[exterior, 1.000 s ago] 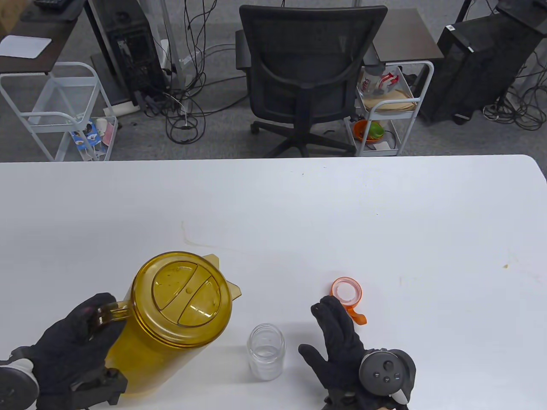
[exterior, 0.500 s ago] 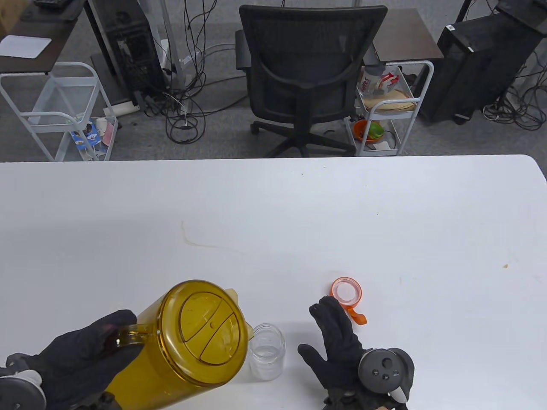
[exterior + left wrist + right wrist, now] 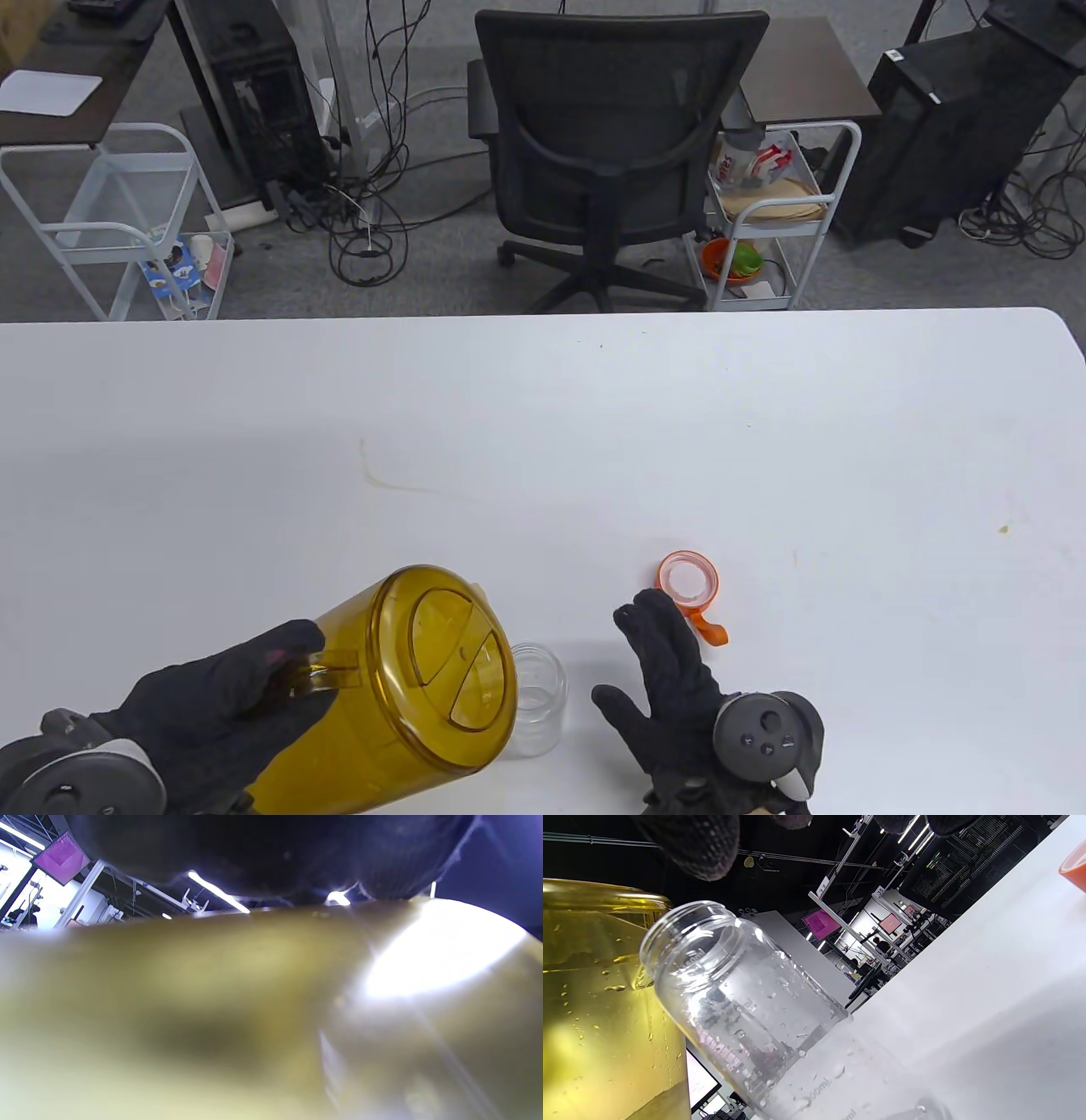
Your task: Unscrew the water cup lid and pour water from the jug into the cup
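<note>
My left hand (image 3: 225, 696) grips the handle of the amber jug (image 3: 407, 679), which is tilted to the right with its lid rim over the mouth of the clear cup (image 3: 536, 700). The cup stands upright and lidless on the table (image 3: 594, 424). In the right wrist view the cup (image 3: 742, 1001) is next to the jug (image 3: 598, 1018), which holds water. The orange lid (image 3: 689, 584) lies on the table beyond my right hand (image 3: 670, 671), which rests open and flat just right of the cup. The jug wall (image 3: 254, 1018) fills the left wrist view.
Behind the table's far edge stand a black office chair (image 3: 607, 144), two white wire carts (image 3: 768, 212), and computer towers with cables on the floor.
The left hand has carried the jug right and toward me, tipping it until its rim overlaps the cup. The right hand, cup and orange lid have stayed in place.
</note>
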Demonstrator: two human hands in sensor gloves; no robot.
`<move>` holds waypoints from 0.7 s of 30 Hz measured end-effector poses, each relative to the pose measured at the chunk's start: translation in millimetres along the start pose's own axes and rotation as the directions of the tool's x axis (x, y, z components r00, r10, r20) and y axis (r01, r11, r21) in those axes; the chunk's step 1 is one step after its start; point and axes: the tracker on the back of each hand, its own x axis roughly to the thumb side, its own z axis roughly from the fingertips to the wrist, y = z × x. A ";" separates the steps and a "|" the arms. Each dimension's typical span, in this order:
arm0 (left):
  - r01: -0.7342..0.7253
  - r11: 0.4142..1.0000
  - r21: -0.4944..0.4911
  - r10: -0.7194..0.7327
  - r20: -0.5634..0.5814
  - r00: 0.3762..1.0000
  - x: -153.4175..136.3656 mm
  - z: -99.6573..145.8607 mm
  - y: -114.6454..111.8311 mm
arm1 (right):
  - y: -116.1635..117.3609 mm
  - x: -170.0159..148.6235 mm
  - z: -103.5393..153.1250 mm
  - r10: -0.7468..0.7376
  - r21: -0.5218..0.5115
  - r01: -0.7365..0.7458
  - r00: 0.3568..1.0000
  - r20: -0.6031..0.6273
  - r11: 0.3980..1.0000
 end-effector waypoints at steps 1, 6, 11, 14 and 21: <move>0.001 1.000 -0.007 -0.001 -0.002 1.000 0.8 -0.7 -0.4 | 0.0 0.0 0.1 -0.001 0.002 0.001 1.000 0.000 1.000; 0.040 0.999 -0.023 -0.040 -0.004 0.999 12.2 -4.3 0.4 | 0.1 0.3 0.4 0.001 0.005 -0.001 1.000 0.006 1.000; 0.082 0.996 -0.035 -0.082 0.006 0.997 27.4 -11.4 3.1 | -0.5 0.3 1.2 -0.007 0.004 0.007 1.000 0.005 1.000; 0.134 0.990 -0.050 -0.134 0.014 0.991 38.5 -17.2 3.3 | -1.2 0.3 1.6 -0.011 0.001 0.011 1.000 0.005 1.000; 0.225 0.967 -0.121 -0.225 0.014 0.974 55.7 -30.8 2.8 | -2.9 2.9 2.7 -0.011 0.001 0.011 1.000 0.017 1.000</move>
